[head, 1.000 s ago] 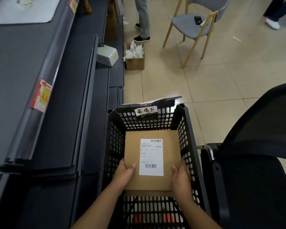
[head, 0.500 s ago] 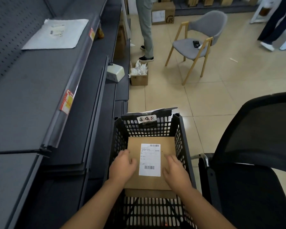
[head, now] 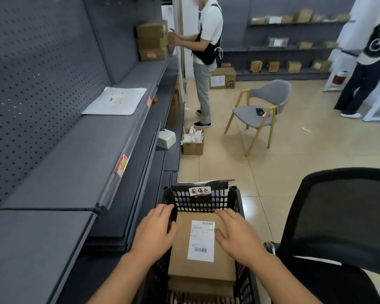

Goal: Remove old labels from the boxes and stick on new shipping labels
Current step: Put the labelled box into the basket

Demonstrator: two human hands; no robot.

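Underfoot, a floor of pale beige tiles (head: 294,163) is stretching across a stockroom, and grey metal shelving (head: 75,163) with a pegboard back is running along the left wall. A white sheet (head: 116,100) is lying on one shelf, and a red and yellow tag (head: 121,165) is hanging on the shelf edge. A black slatted crate (head: 198,199) is standing on the floor just beside the shelving, with a handwritten tag (head: 199,190) stuck on its far rim. Inside it the cardboard box (head: 182,255) is lying flat on top of more cardboard, with a white shipping label (head: 201,240) on its top face. The left hand (head: 156,231) is hovering over the box's left edge and the crate wall, and the right hand (head: 233,233) is spreading over the box's right side. Both are showing a wide grip that is holding nothing; whether they are touching the box I cannot tell. A black mesh office chair (head: 338,216) is crowding the crate's right side. Farther off, a grey chair (head: 263,106) is carrying a phone (head: 260,111), and a small carton (head: 192,143) of white paper scraps is sitting by the shelf foot. A person in a white shirt (head: 206,40) is handling stacked boxes (head: 151,42) on an upper shelf.
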